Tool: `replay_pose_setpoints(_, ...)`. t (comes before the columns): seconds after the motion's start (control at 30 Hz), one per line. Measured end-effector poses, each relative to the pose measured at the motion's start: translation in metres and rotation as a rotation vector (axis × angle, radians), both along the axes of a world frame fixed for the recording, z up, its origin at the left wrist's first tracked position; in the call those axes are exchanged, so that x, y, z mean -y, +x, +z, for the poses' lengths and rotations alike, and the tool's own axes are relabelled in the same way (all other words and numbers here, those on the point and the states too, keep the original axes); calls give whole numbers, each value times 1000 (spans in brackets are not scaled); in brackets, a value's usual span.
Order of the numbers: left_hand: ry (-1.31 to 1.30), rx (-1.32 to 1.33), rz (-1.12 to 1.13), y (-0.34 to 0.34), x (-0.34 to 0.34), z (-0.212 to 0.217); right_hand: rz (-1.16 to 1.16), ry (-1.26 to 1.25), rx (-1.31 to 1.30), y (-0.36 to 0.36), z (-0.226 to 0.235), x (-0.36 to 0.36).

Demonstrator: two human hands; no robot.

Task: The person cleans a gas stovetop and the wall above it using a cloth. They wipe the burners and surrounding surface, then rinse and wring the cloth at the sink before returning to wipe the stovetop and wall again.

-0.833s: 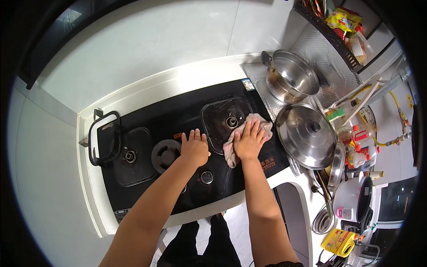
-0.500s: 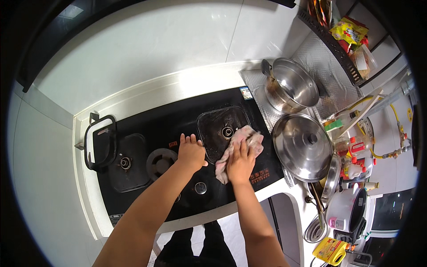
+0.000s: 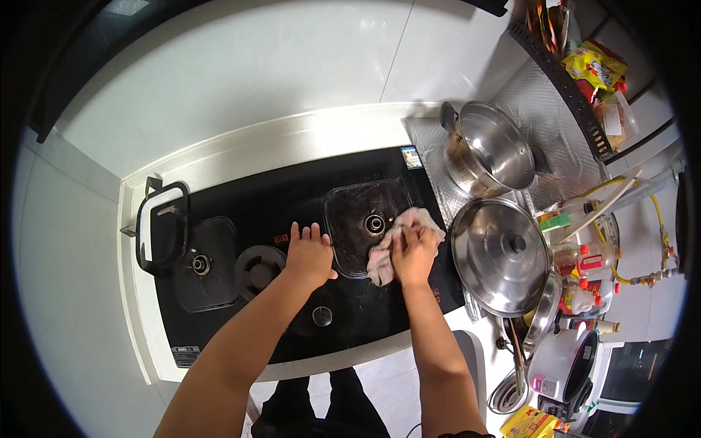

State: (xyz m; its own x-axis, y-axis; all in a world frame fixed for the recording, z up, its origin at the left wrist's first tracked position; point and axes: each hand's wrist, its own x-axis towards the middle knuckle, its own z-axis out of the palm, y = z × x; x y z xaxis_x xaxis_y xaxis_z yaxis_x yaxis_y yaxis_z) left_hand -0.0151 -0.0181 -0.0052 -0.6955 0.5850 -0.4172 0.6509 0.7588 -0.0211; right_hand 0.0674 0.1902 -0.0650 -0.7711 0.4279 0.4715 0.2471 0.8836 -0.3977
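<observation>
A pink-and-white fabric cloth (image 3: 381, 266), right of frame centre, had been shifted rightward from the round metal burner (image 3: 374, 225), changing the surface covered. It was pressed by the right hand (image 3: 414, 258), fingers bent, clamping indeterminable; the left hand (image 3: 309, 258), fingers slightly apart, was laid on the black glass hob (image 3: 285, 197).

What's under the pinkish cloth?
The cloth under the right hand overlaps the lower-right corner of the right burner recess and black gas cooktop beside it; the surface directly beneath is hidden.
</observation>
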Motion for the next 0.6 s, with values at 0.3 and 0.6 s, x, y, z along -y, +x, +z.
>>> replay_pose_setpoints(0.3, -63, -26, 6, 0, -3, -2, 419, -180, 226, -51, 2, -42)
replay_pose_setpoints(0.6, -78, -24, 37, 1, -7, -5, 271, -88, -45, -35, -11, -24)
